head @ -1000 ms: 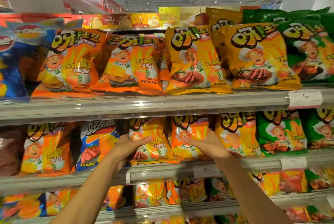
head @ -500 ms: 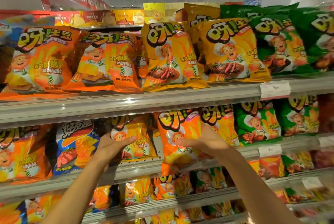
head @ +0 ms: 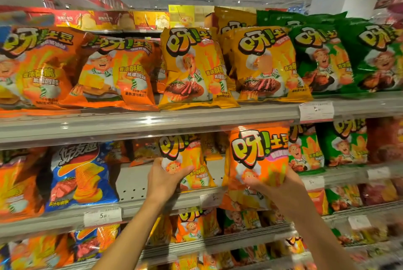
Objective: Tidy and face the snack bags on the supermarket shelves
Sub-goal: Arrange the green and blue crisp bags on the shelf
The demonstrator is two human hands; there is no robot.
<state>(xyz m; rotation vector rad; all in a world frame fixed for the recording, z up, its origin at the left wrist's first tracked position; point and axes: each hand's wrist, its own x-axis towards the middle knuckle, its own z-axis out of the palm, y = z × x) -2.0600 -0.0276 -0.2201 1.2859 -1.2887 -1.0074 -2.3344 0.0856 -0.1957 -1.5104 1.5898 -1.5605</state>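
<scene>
My right hand (head: pixel 281 184) grips an orange snack bag (head: pixel 257 160) by its lower right side and holds it out in front of the middle shelf's edge (head: pixel 152 206). My left hand (head: pixel 163 180) holds a yellow-orange snack bag (head: pixel 187 160) that stands upright on the same shelf, thumb across its front. To the left of that bag a bare stretch of shelf floor (head: pixel 130 184) shows, with a blue chip bag (head: pixel 80 173) beyond it.
The top shelf (head: pixel 152 121) carries orange, yellow and green bags in a row. Green bags (head: pixel 340 145) stand right of my right hand on the middle shelf. Price tags (head: pixel 316 110) hang on the rails. Lower shelves hold several more bags.
My right hand has pulled the orange bag off the middle shelf, toward me and to the right. My left hand stays on the yellow-orange bag. The camera has shifted right.
</scene>
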